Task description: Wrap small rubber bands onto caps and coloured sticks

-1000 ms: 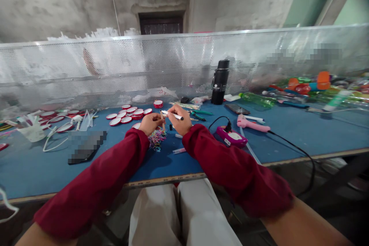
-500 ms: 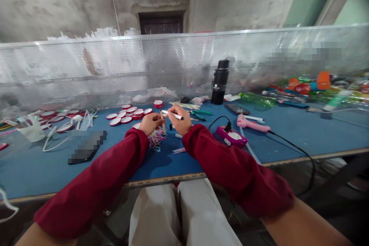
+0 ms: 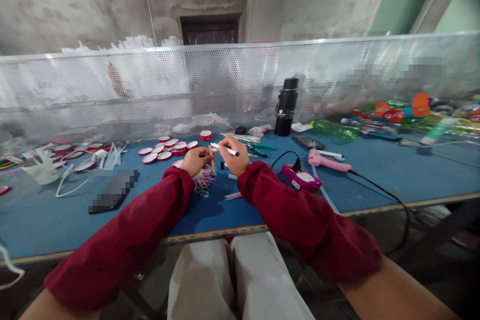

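My left hand (image 3: 196, 160) is closed on a small flat wooden stick (image 3: 212, 156), which it holds upright. A white marker (image 3: 226, 149) with a black end is pinched in my right hand (image 3: 236, 155), its tip at the upper part of the stick; whether they touch is too small to tell. Below my left hand lies a tangle of multicoloured rubber bands (image 3: 204, 181). A small black cap (image 3: 222, 165) sits on the table between the hands. Close to my right wrist is a clear and pink pen-like tube (image 3: 233, 196).
Red-rimmed white discs (image 3: 164, 155) lie behind my left hand. A phone (image 3: 113, 191) is at left. Beyond my right hand are green-handled pliers (image 3: 262, 148) and a black flask (image 3: 287, 107). A purple power socket (image 3: 301, 178) and pink glue gun (image 3: 330, 161) lie right, with plastic bottles (image 3: 333, 130) behind.
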`<state>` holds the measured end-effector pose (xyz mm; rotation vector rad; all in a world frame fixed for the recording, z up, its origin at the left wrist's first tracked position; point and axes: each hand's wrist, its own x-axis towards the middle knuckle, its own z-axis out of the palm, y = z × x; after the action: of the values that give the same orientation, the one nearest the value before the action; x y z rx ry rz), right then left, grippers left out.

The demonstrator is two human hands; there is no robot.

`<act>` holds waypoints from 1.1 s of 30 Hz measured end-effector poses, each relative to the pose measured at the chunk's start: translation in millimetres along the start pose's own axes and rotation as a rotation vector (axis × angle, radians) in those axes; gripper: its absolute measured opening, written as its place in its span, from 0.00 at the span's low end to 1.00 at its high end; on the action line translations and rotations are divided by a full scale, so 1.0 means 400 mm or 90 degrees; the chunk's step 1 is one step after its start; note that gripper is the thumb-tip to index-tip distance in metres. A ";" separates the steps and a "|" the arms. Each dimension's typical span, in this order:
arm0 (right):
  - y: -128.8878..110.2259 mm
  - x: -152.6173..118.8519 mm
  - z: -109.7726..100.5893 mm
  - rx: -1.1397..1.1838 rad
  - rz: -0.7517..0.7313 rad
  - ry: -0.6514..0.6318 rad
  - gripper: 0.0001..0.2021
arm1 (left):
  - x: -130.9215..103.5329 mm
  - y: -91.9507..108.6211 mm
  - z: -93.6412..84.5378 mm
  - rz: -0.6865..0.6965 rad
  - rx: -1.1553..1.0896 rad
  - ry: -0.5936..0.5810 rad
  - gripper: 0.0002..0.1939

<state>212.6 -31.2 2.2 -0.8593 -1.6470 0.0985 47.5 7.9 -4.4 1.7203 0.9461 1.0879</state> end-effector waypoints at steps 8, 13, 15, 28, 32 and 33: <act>-0.004 0.001 -0.002 0.003 0.010 -0.006 0.05 | -0.002 0.005 0.001 -0.010 -0.006 0.004 0.16; -0.004 0.000 0.000 0.001 0.009 -0.007 0.05 | -0.004 0.007 0.001 -0.011 -0.007 0.001 0.16; -0.003 -0.001 0.001 0.002 0.011 -0.005 0.05 | -0.004 0.005 0.001 -0.008 -0.003 0.002 0.16; -0.003 -0.001 0.002 0.009 0.013 -0.004 0.05 | -0.005 0.006 -0.001 -0.008 0.005 -0.003 0.18; -0.004 -0.002 0.001 0.003 0.011 -0.009 0.05 | -0.006 0.006 0.000 -0.010 0.005 -0.005 0.18; -0.003 -0.002 0.001 0.003 0.011 -0.010 0.05 | -0.005 0.005 0.000 -0.010 0.004 -0.004 0.18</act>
<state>211.5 -32.4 2.2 -0.8713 -1.6532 0.1218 47.0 5.4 -2.9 1.7183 0.9581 1.0695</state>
